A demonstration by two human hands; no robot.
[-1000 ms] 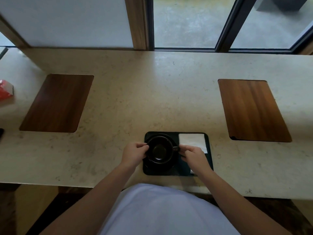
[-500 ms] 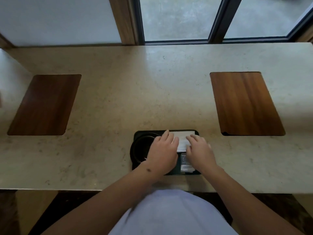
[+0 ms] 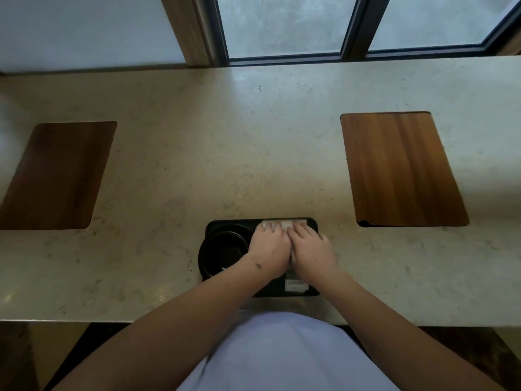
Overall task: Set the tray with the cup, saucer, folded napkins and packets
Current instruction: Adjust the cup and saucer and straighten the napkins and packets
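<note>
A small black tray (image 3: 220,224) lies near the counter's front edge. On its left half a black cup (image 3: 225,251) stands on a black saucer (image 3: 203,263). A white folded napkin (image 3: 284,223) lies on the tray's right half, mostly hidden. My left hand (image 3: 270,248) and my right hand (image 3: 311,251) lie side by side, palms down, flat on the napkin with fingers pointing away. A small white packet (image 3: 294,285) shows at the tray's near right corner, just behind my right wrist.
The tray sits on a beige stone counter (image 3: 253,142). Two wooden boards lie on it, one at the left (image 3: 53,176) and one at the right (image 3: 400,170). Windows run along the far edge. My pale shirt fills the bottom.
Both hands left the cup and saucer and moved right onto the napkin. They now press flat on it, side by side, covering more of it than half a second ago.
</note>
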